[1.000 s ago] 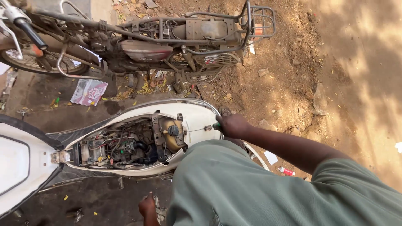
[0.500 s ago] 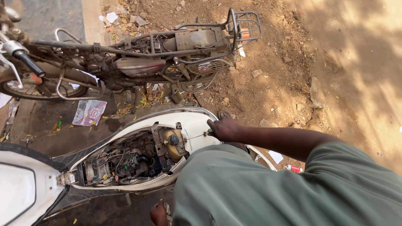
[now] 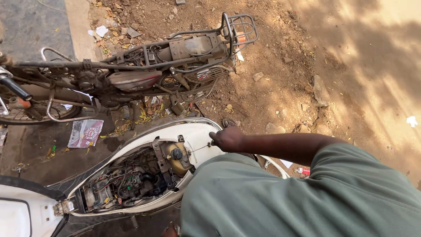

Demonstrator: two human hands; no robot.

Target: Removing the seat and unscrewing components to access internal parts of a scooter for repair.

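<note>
Leaning over an opened scooter [image 3: 144,175], the right hand [image 3: 228,139] pinches a thin tool at its rear panel (left hand unseen).

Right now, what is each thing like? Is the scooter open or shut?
White scooter: seat off, insides open to view.
Fuel tank cap: on, closed.
Old motorcycle: stripped, no seat, dusty.
Right hand: resting on the scooter's rear body.
Left hand: barely showing, grip unclear.
Paper: lying flat on the ground.
</note>
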